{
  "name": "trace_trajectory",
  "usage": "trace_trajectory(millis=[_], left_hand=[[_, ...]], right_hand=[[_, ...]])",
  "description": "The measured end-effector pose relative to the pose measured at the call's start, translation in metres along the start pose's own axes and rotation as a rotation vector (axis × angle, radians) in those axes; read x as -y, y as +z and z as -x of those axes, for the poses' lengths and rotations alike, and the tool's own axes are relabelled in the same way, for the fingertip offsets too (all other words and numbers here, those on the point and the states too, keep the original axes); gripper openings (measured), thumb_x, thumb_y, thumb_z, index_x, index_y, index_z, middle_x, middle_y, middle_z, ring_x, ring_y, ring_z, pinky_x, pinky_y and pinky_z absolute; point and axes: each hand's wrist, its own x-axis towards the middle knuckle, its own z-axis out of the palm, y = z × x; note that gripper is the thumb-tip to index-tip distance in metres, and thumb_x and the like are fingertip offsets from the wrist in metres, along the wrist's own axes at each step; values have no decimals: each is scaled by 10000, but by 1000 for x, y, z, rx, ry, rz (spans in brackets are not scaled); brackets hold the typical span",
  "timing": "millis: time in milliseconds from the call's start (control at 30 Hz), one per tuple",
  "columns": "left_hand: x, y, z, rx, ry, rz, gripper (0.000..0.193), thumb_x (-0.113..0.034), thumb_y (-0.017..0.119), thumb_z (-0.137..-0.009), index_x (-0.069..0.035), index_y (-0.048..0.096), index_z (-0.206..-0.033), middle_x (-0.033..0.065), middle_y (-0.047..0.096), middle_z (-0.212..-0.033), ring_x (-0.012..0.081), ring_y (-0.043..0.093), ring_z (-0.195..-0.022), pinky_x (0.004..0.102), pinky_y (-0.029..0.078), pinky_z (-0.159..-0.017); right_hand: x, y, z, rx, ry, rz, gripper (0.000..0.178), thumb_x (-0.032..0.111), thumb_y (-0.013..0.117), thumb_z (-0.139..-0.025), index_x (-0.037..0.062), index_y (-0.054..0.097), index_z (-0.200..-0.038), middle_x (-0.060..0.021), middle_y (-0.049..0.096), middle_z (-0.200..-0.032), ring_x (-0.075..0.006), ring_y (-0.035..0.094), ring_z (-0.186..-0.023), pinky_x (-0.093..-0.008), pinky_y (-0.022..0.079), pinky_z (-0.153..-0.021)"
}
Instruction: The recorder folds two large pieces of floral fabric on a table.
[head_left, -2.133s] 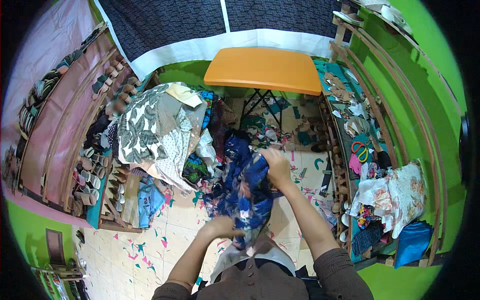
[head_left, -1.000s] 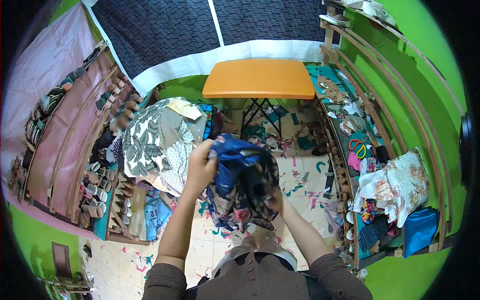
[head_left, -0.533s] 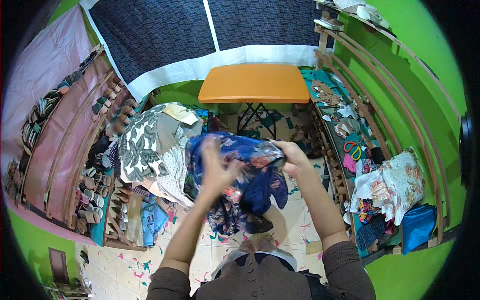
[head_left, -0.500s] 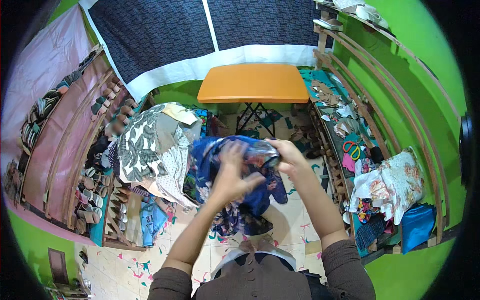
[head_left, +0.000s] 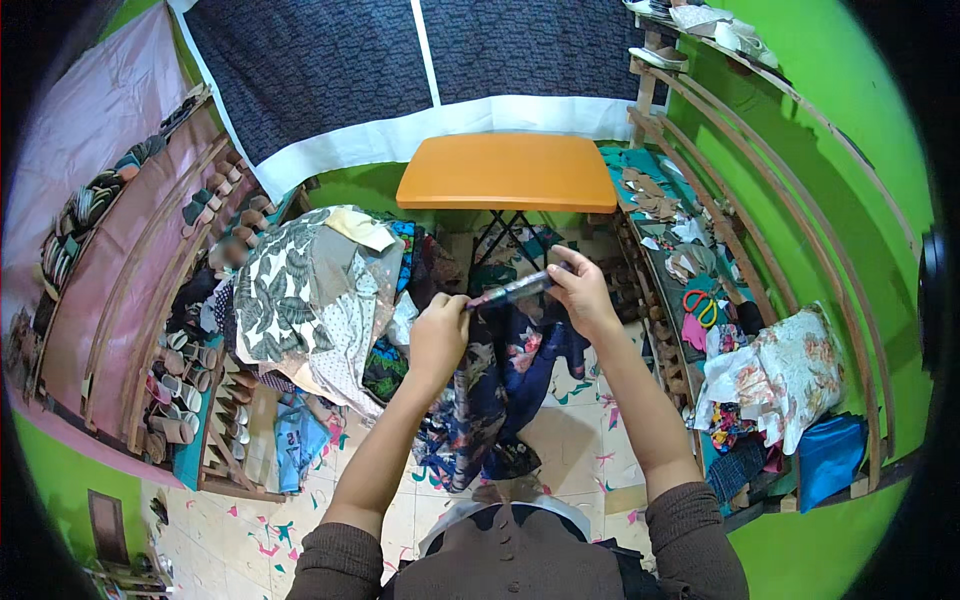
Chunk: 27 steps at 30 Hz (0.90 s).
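Observation:
My left hand [head_left: 440,333] and my right hand [head_left: 583,292] are closed on the upper edge of a dark blue floral cloth [head_left: 520,350] in front of me. That edge runs taut between them, slanting up to the right, and shines slightly. Below it the cloth hangs in loose folds toward the floor, with pink and pale flowers on it. My fingertips pinch its two ends; the right hand is a little farther off and higher than the left.
An orange folding table [head_left: 505,172] stands ahead. Left is a heap of printed fabrics [head_left: 300,285] beside shoe racks [head_left: 195,385]. On the right bench [head_left: 665,265] lie scissors [head_left: 702,307], scraps and a white floral cloth [head_left: 790,360]. Coloured scraps litter the tiled floor [head_left: 400,520].
The bunched cloth is now drawn out along its edge. My left hand, spread and blurred over it before, has closed on the near end. My right hand has moved slightly up.

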Motion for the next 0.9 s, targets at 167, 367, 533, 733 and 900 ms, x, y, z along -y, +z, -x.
trace_trajectory(millis=[167, 367, 533, 733, 900], left_hand=[[34, 8, -5, 226, -400, 529, 216, -168, 490, -866, -6, 584, -974, 113, 609, -829, 198, 575, -738, 328, 455, -704], [9, -26, -24, 347, -797, 1505, 183, -151, 415, -907, -50, 566, -916, 38, 616, -865, 137, 587, -779, 303, 487, -712], [18, -17, -37, 395, -785, 1678, 196, -173, 397, -919, -50, 548, -944, 56, 621, -819, 172, 614, -708, 314, 525, -644], [11, -15, -46, 498, -834, 1463, 171, -159, 415, -909, -57, 549, -880, 44, 612, -794, 148, 600, -687, 307, 514, -634], [20, -9, -45, 395, -754, 1057, 170, -175, 430, -912, -44, 536, -939, 33, 588, -825, 125, 579, -714, 298, 497, -663]], right_hand=[[-12, -7, -5, 137, -110, 32, 573, -80, 456, -815, -30, 255, -1350, -147, 442, -1206, -191, 500, -1036, -273, 450, -878], [-43, -22, 5, 146, -499, 690, 681, 1, 512, -770, 60, 227, -1386, -176, 281, -1378, -269, 295, -1269, -346, 209, -1055], [-145, -40, 77, -31, -84, 674, 275, 162, 538, -845, 16, 491, -1073, -152, 549, -1021, -239, 522, -897, -347, 407, -790], [-156, -18, 75, 571, 231, 847, 642, 328, 573, -848, -51, 289, -1282, -174, 539, -1051, -226, 540, -979, -296, 400, -875], [-145, -58, 23, 196, 132, 243, 976, -94, 491, -715, 239, -136, -1385, -117, 184, -1399, -254, 354, -1213, -392, 363, -946]])
